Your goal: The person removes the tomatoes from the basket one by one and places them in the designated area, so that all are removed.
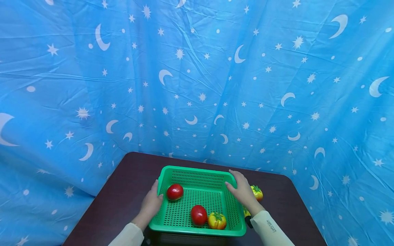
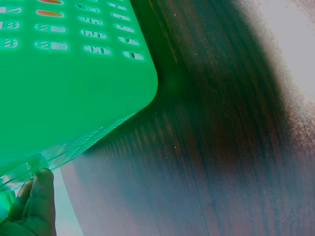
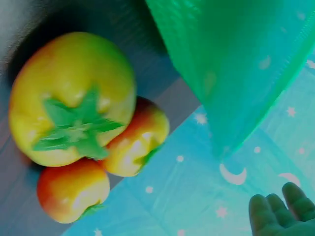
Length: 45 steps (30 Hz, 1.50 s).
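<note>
A green perforated plastic basket is between the two hands. Inside lie two red tomatoes, one near the left wall and one near the front. Beside the front one sits a yellow-and-red fruit with a green leafy cap. My left hand grips the left rim, thumb over the edge, its fingertips at the outer side. At the far right corner my right hand has its thumb spread and fingers straight; the right wrist view shows those fingers apart from the basket wall.
Three more yellow-and-red fruits lie together on the dark table right of the basket, a large one and two smaller-looking ones partly behind it. A blue curtain with white moons and stars hangs behind the table.
</note>
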### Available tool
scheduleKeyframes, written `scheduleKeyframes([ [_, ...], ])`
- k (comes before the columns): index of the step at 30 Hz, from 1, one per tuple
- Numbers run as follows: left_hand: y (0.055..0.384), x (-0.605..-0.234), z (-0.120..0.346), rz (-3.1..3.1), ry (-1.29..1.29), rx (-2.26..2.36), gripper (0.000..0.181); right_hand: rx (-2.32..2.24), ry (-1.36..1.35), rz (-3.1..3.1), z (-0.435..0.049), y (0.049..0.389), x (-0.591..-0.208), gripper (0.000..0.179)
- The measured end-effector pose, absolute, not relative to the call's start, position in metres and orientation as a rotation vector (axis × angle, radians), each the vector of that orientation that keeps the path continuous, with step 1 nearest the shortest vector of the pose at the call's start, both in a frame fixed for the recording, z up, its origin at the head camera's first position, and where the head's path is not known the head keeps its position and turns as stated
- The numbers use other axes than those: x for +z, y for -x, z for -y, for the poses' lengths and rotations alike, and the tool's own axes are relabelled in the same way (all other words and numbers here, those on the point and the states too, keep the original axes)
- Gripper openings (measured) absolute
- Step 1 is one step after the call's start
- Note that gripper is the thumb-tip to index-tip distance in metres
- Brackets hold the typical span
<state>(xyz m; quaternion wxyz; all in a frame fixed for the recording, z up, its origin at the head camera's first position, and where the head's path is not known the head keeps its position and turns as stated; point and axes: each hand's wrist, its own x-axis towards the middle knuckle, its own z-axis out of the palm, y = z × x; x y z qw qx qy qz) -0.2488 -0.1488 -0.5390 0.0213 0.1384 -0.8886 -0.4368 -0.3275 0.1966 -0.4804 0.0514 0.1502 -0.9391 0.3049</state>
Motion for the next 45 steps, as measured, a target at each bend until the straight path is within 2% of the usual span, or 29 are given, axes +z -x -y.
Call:
scheduleKeyframes([
  [8, 0.25, -0.538, 0.15, 2.761, -0.403, -1.322, 0.072, 0.969, -0.495, 2.882, -0.19, 0.33, -0.467, 0.063],
  [17, 0.249, -0.539, 0.149, 2.764, -0.404, -1.332, 0.071, 0.891, -0.495, 2.935, -0.16, 0.334, -0.466, 0.062],
  [29, 0.248, -0.54, 0.149, 2.754, -0.4, -1.313, 0.071, 0.714, -0.446, 3.038, -0.123, 0.335, -0.487, 0.065],
  [38, 0.248, -0.538, 0.149, 2.755, -0.393, -1.326, 0.072, 0.68, -0.388, 3.087, -0.121, 0.339, -0.503, 0.065],
  [45, 0.248, -0.539, 0.149, 2.76, -0.388, -1.326, 0.072, 0.754, -0.352, 3.177, -0.126, 0.339, -0.522, 0.072],
])
